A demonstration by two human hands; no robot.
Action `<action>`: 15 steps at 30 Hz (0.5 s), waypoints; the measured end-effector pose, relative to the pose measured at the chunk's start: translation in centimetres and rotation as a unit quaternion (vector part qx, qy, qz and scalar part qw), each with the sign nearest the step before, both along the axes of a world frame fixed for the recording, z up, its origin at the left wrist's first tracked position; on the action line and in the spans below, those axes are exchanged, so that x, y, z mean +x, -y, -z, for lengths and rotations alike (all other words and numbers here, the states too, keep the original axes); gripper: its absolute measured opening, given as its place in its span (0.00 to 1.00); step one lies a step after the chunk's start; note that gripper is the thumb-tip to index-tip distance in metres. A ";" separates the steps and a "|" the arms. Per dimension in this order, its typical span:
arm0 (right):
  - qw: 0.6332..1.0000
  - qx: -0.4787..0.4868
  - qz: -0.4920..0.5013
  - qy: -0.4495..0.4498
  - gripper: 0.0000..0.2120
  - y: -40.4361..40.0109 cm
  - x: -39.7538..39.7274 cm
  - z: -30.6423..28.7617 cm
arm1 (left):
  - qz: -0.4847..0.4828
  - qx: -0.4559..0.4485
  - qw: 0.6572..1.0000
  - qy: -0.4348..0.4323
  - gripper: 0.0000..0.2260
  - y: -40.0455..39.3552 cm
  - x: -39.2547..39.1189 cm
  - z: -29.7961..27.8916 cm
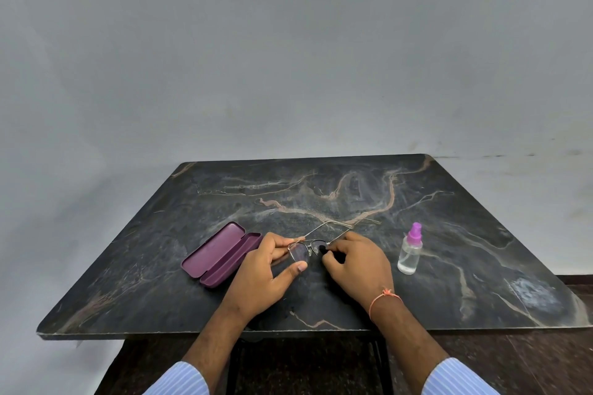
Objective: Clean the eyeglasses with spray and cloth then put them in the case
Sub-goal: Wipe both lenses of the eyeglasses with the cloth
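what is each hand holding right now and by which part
The left hand pinches the eyeglasses by one lens rim. The right hand presses a dark cloth on the other lens.

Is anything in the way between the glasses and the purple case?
Nothing visible. The eyeglasses are held just right of the open case, whose inside looks empty. Only the left hand holding them sits between.
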State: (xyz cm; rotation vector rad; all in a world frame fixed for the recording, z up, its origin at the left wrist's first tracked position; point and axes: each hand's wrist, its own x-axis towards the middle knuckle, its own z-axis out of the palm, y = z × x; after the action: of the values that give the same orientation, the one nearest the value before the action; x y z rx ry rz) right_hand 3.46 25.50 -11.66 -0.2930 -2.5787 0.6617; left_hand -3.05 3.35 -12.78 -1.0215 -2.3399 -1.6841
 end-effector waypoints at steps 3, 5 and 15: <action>1.000 -0.014 -0.027 -0.005 0.10 -0.1 0.1 0.0 | -0.005 -0.002 1.000 -0.002 0.16 0.0 0.1 -0.1; 0.999 -0.023 -0.033 -0.008 0.09 -0.1 0.2 -0.1 | -0.007 -0.007 1.000 -0.006 0.16 0.0 0.0 0.0; 1.000 -0.020 -0.006 0.019 0.13 -0.6 -1.0 0.3 | -0.003 0.012 1.000 0.015 0.16 -0.1 0.3 -0.3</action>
State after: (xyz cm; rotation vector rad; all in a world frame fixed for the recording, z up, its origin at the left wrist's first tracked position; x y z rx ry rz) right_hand 2.49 26.08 -11.91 -0.3054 -2.6079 0.7183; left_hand -2.79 3.46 -12.50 -0.9914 -2.3316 -1.7334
